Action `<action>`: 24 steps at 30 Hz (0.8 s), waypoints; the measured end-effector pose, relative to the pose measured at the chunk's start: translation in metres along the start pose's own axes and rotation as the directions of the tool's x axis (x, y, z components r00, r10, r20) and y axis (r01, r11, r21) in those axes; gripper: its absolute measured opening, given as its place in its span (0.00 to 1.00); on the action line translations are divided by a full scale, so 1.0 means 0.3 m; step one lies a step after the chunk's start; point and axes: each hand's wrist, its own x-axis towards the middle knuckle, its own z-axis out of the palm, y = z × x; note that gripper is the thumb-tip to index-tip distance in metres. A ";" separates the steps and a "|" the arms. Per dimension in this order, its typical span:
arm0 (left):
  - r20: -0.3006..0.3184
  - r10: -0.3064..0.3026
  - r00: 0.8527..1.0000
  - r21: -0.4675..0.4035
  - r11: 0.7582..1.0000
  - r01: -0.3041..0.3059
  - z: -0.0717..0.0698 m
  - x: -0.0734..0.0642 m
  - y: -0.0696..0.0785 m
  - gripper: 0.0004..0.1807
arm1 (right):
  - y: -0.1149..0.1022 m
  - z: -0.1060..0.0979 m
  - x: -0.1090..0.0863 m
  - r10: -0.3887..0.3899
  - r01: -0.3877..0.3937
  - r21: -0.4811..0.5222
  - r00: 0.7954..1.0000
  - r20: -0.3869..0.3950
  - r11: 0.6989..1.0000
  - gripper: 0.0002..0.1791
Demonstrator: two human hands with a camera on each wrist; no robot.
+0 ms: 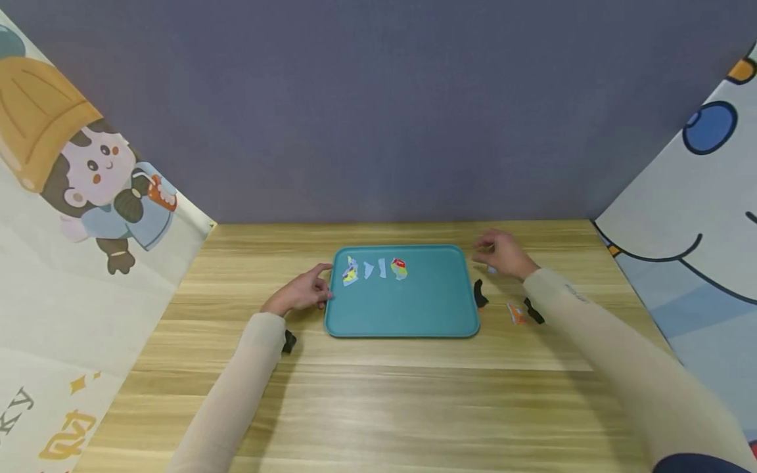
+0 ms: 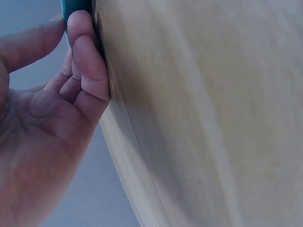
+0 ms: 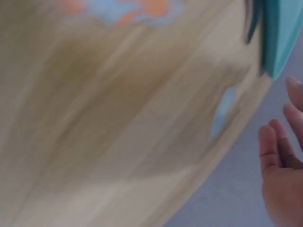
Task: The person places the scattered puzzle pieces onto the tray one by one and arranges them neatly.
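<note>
My left hand (image 1: 300, 290) holds the left rim of a teal tray (image 1: 408, 328). In the left wrist view the thumb and curled fingers (image 2: 87, 61) meet at the tray's edge. My right hand (image 1: 503, 253) hovers just past the tray's right side, fingers loosely bent and apart, with nothing seen between them. Under it on the table lies a small light-blue scrap (image 3: 222, 112). Several flat, irregular pieces stand in a row on the tray, among them a yellow-and-blue piece (image 1: 350, 270) and a red-and-yellow piece (image 1: 399, 269).
Right of the tray lie an orange-and-blue piece (image 1: 516, 314), a black curved piece (image 1: 480, 293) by the rim and another black piece (image 1: 534, 311) near the right sleeve. A dark piece (image 1: 288, 341) sits beside the left sleeve. A grey wall (image 1: 402, 131) bounds the wooden table behind.
</note>
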 end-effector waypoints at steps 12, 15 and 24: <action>0.009 0.012 1.000 -0.006 1.000 -0.012 -0.003 -0.003 0.000 0.39 | 0.118 -0.003 -0.069 0.120 -0.119 -0.069 0.993 0.004 0.990 0.21; 0.008 0.012 1.000 -0.007 1.000 -0.012 -0.004 -0.008 0.007 0.39 | 0.118 -0.002 -0.071 0.132 -0.131 -0.073 0.991 0.009 0.989 0.21; 0.000 0.008 1.000 -0.016 1.000 -0.008 -0.003 -0.009 0.007 0.39 | 0.114 0.009 -0.077 0.115 -0.115 -0.040 0.993 -0.007 0.993 0.18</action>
